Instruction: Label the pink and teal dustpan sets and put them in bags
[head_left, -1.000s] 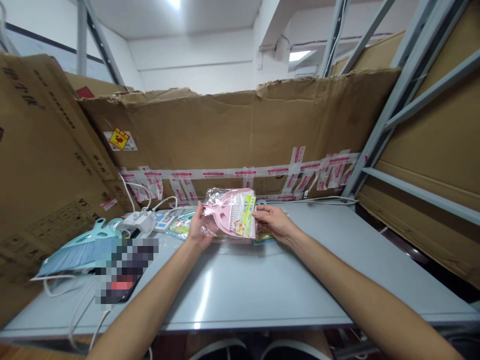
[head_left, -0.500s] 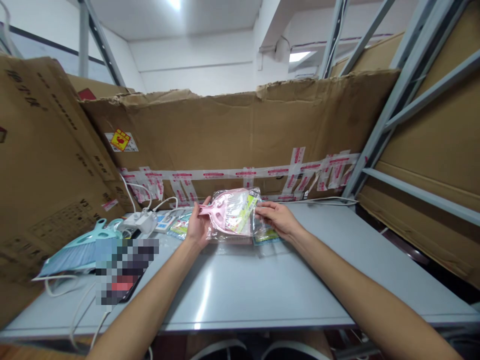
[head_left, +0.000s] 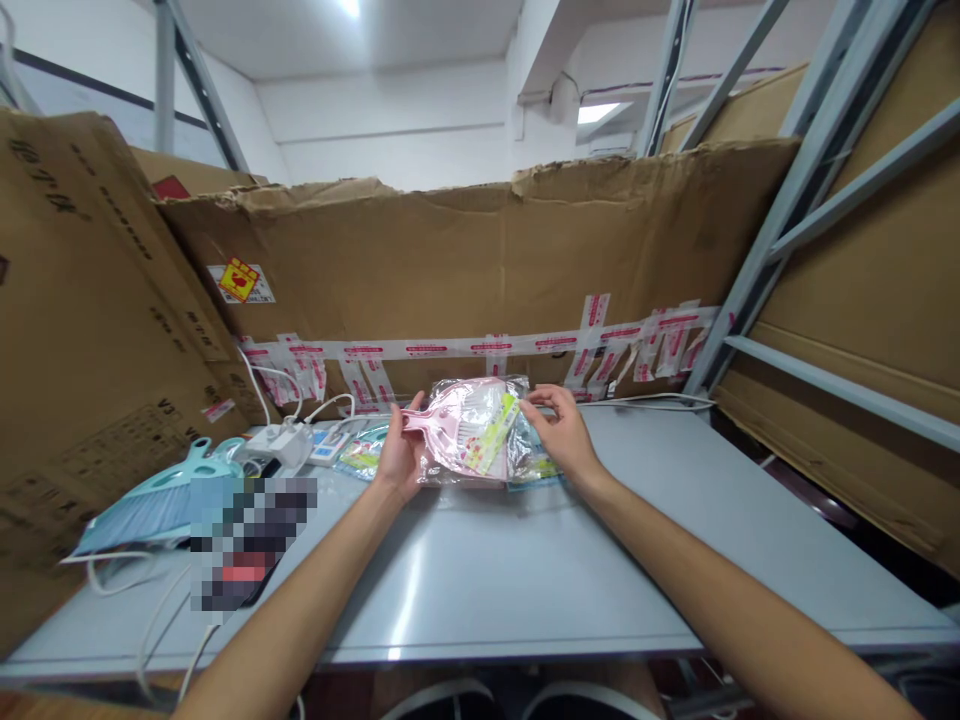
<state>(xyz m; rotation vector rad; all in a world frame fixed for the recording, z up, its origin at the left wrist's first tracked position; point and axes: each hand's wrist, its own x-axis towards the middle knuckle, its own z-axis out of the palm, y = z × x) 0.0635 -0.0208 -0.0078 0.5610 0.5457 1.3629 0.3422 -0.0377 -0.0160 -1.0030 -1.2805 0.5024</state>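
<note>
Neatly bagged, pink plastic dustpan (green label)

Bright, even ceiling light leaves a white glare streak on the desk and a faint shadow under the left hand; wide-angle distortion bends the shelf posts at the edges.

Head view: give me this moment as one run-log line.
left hand: grips bagged pink dustpan | right hand: at bag's right edge | surface: grey table

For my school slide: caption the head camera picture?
Left hand and right hand hold a pink dustpan in a clear plastic bag at a grey table.
</note>
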